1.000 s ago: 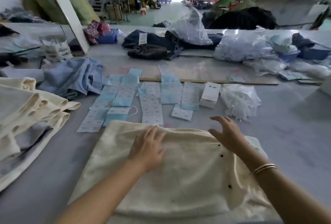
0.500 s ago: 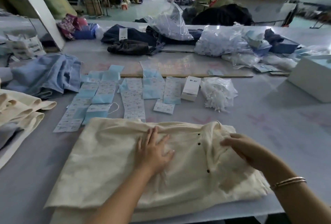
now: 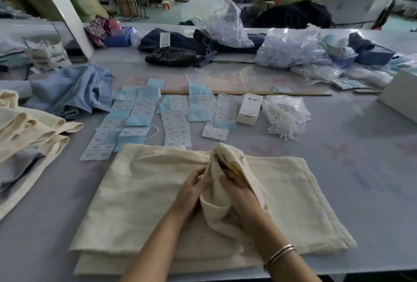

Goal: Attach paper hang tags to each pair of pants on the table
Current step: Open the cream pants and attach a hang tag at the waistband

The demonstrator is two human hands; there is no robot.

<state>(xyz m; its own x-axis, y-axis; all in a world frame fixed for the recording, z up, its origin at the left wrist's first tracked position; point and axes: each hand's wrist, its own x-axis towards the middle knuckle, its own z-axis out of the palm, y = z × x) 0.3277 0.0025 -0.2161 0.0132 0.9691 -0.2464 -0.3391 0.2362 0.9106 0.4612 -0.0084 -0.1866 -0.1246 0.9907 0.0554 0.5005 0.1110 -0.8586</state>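
Cream pants [image 3: 144,196] lie folded flat on the grey table [image 3: 361,169] right in front of me, and I have the waistband part bunched up off the cloth between both hands. My left hand [image 3: 191,191] curls its fingers into the lifted fabric from the left side; my right hand [image 3: 242,198] grips the same bunch from the right, fingers bent around it and partly hidden under the fold. A dark button [image 3: 242,157] shows near the top of the raised piece. A thin bracelet [image 3: 279,255] sits on my right wrist.

Just beyond the pants, the paper hang tags [image 3: 176,121] lie in overlapping rows, white and pale blue, one with a looped string. To their right stands a small white box [image 3: 250,109], and beside that a clear bag of white plastic fasteners [image 3: 284,117]. On my left, more cream pants [image 3: 29,132] are piled, with a crumpled blue garment [image 3: 72,92] behind them. Dark garments [image 3: 178,49] and plastic bags [image 3: 291,47] sit at the far side of the table.
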